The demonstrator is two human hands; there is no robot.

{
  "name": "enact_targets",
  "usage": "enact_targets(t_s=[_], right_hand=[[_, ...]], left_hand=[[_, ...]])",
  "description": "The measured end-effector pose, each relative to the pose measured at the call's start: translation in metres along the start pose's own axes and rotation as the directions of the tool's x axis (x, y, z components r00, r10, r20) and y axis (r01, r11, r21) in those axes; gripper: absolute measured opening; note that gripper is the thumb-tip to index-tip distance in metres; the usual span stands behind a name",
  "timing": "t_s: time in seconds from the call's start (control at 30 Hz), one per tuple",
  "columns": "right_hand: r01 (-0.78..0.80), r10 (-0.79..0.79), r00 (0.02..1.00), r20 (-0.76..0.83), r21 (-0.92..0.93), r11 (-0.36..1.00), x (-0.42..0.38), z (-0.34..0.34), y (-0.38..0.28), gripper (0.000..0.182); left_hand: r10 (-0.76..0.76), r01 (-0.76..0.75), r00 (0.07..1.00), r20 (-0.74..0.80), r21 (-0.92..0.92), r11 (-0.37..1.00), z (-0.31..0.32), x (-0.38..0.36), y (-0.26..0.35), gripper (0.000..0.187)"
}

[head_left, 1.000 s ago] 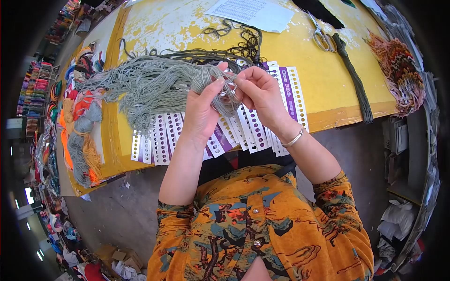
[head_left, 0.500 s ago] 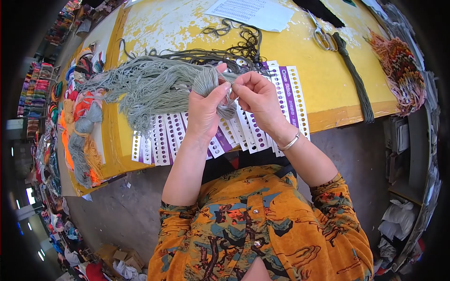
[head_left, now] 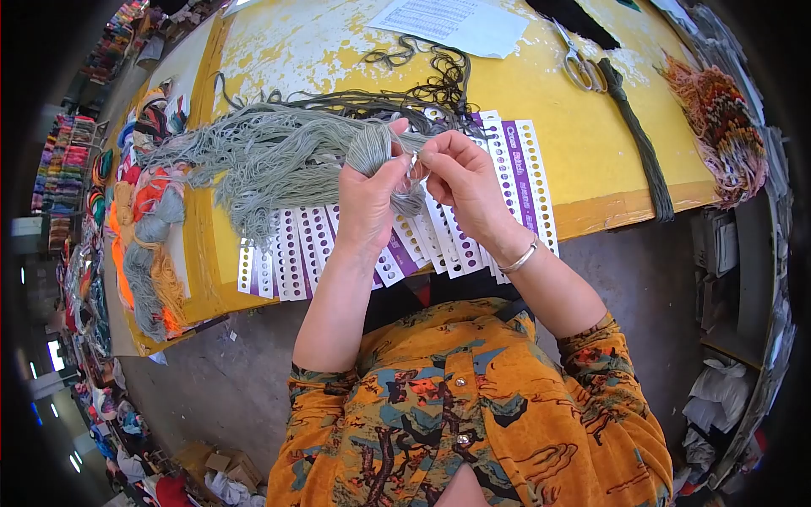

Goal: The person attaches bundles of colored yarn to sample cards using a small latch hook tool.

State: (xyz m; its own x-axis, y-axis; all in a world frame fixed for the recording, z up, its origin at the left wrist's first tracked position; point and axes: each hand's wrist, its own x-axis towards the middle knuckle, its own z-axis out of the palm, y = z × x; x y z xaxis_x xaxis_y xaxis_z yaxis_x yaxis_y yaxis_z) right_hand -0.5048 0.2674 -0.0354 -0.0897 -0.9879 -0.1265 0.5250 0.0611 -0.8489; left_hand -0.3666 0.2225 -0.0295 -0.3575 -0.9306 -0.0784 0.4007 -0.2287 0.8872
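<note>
A thick bundle of grey-green thread (head_left: 283, 156) lies across the yellow table (head_left: 583, 198). My left hand (head_left: 369, 198) is closed around its right end, where the strands form a rounded loop. Close beside it, my right hand (head_left: 465, 182) pinches with thumb and forefinger at the strands near my left thumb; a fine strand seems to run between the fingertips. White and purple cards with punched holes (head_left: 296, 253) are fanned out beneath the bundle and the hands. Behind them lies dark grey thread (head_left: 452, 80).
Scissors (head_left: 583, 69) and a dark green skein (head_left: 638, 139) lie at the right, with multicoloured thread (head_left: 722, 127) beyond. Printed paper (head_left: 452, 24) is at the back. Orange and grey skeins (head_left: 152, 245) lie at the left edge.
My right hand has shifted very slightly, its fingertips a little apart from my left thumb. My left hand keeps its hold on the bundle.
</note>
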Motion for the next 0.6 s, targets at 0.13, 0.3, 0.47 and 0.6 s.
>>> enact_targets(t_s=[0.13,0.3,0.47,0.6], right_hand=[[0.007,-0.007,1.000,-0.013,0.015,1.000,0.0008,-0.0017,0.0013,0.002],[0.002,0.001,0.999,-0.034,0.081,0.997,0.0020,-0.0038,0.0034,0.003],[-0.030,0.036,0.999,-0.030,0.162,0.986,0.0042,-0.0064,0.0025,0.006],[-0.093,0.097,0.995,-0.019,0.142,0.986,0.0040,-0.0057,0.0019,0.006]], left_hand=[[0.003,-0.003,1.000,0.027,0.003,1.000,-0.0024,0.0009,-0.0014,0.043],[-0.008,0.009,1.000,0.018,-0.028,1.000,-0.0010,0.0008,-0.0012,0.040],[-0.006,0.007,0.999,0.038,-0.042,0.999,-0.0020,0.0015,-0.0026,0.038],[-0.037,0.036,0.999,-0.010,-0.072,0.997,0.0069,-0.0013,0.0046,0.035]])
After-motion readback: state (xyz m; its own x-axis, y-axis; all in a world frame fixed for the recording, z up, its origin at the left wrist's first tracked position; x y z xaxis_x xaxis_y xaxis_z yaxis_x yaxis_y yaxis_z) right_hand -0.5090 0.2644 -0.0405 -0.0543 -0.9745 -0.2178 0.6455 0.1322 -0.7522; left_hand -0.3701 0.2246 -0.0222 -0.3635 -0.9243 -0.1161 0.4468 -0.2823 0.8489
